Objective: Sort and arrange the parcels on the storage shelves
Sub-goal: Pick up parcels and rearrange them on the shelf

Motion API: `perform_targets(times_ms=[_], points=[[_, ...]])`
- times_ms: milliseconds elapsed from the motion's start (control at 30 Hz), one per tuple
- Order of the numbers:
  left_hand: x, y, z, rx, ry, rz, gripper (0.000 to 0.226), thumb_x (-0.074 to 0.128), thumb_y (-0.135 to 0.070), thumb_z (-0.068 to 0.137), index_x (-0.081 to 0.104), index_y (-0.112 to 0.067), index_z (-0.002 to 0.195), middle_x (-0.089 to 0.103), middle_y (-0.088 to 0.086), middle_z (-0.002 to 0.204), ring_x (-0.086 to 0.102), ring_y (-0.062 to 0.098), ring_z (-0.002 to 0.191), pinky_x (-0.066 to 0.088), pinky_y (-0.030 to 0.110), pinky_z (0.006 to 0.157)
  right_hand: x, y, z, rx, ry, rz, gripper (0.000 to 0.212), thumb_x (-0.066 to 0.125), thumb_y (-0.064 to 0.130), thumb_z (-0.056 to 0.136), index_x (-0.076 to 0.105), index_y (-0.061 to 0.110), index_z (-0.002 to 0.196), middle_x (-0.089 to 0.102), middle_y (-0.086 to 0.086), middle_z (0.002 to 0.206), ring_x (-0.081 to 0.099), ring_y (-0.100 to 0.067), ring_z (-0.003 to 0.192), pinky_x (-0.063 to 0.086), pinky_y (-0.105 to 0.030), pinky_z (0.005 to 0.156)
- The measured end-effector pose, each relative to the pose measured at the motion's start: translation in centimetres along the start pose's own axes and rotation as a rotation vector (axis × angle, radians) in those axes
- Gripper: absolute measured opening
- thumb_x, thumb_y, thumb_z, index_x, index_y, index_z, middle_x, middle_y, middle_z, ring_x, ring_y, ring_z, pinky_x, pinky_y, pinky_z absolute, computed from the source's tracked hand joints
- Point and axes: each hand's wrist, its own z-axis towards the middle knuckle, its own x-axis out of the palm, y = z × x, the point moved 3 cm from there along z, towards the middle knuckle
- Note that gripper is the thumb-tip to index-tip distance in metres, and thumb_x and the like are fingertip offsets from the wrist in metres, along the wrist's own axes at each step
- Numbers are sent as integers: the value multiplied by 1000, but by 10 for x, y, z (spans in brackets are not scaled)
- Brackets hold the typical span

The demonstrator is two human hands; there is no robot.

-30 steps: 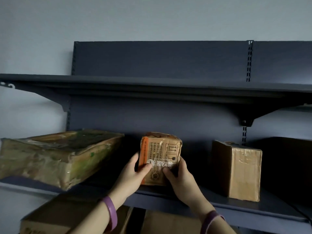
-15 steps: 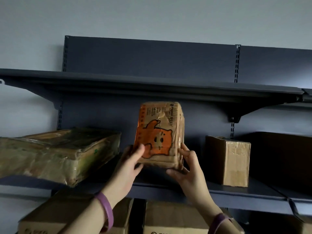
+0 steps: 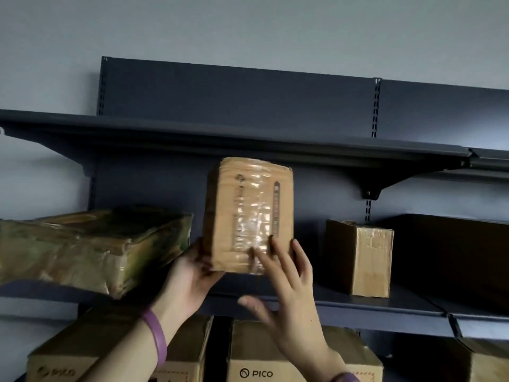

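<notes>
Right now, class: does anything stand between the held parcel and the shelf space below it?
Nothing visible does, besides the left hand gripping it. The parcel hangs over bare shelf between the flat package and the small box.

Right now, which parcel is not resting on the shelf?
The tape-wrapped middle parcel: the left hand grips it, the right hand touches its front, above the shelf. The flat greenish parcel and the small box sit on it.

Single view, worn on my head: faces the shelves [image 3: 248, 139] head-on, wall [image 3: 248, 28] filling the top. Near range; lower boxes [image 3: 256, 365] cropped by the bottom edge.
</notes>
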Motion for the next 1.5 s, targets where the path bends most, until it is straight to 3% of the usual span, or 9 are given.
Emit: perform_targets(times_ms=[67,167,267,467,700,933,1067,1300,1500], points=[[5,2,-1,16,-1,14,28,60,-25,89,66,-14,114,68,15,117,66,25,106,52,36,83,2,-2,-1,208,86,227,80,49,81,77,18,53,145,8,20,161,-4,-9,151,4,-35,120],[14,2,-5,187,121,120,33,76,-25,72,70,-15,103,70,13,112,65,24,107,54,30,86,4,-7,3,439,-77,836,59,68,55,81,34,44,129,43,10,145,45,-3,132,40,-25,108],[21,1,-14,260,226,225,30,69,-32,81,73,-16,105,71,8,112,66,16,106,52,26,85,7,-25,6,702,-281,1080,49,70,42,77,48,28,118,64,-5,123,64,-20,113,54,-45,94],[10,-15,-24,336,-104,448,49,75,-43,64,63,-41,111,67,-9,108,64,2,96,48,25,78,10,-35,4,901,-194,1517,41,57,44,86,63,22,120,67,-13,123,66,-30,111,56,-49,82],[8,-3,-26,-237,180,137,56,70,-40,74,56,-26,126,67,6,123,62,25,115,41,56,102,24,-32,1,990,-73,1450,20,52,17,99,65,23,113,70,-11,114,72,-27,99,59,-43,74],[6,-10,-19,5,49,95,53,77,-33,65,64,-30,117,68,0,120,63,20,114,48,49,96,4,-28,12,788,-226,951,19,51,47,94,55,47,113,61,4,123,63,-13,110,58,-40,84],[17,-9,-21,164,29,314,72,83,-47,58,55,-44,125,66,-16,120,61,4,112,44,33,95,3,-11,13,677,-97,1009,59,53,82,71,54,51,120,64,20,121,62,-1,112,56,-34,82],[12,-14,-23,266,-4,362,46,69,-47,72,59,-47,117,68,-11,116,64,12,108,49,40,92,2,-32,14,907,-276,1336,27,45,20,102,59,18,125,69,-14,119,68,-28,107,61,-36,78],[16,-10,-32,247,23,476,44,81,-54,60,64,-47,100,72,-12,105,68,6,91,47,19,62,10,-37,7,1017,-163,1292,37,29,26,107,57,19,130,68,-14,119,65,-27,112,58,-35,79]])
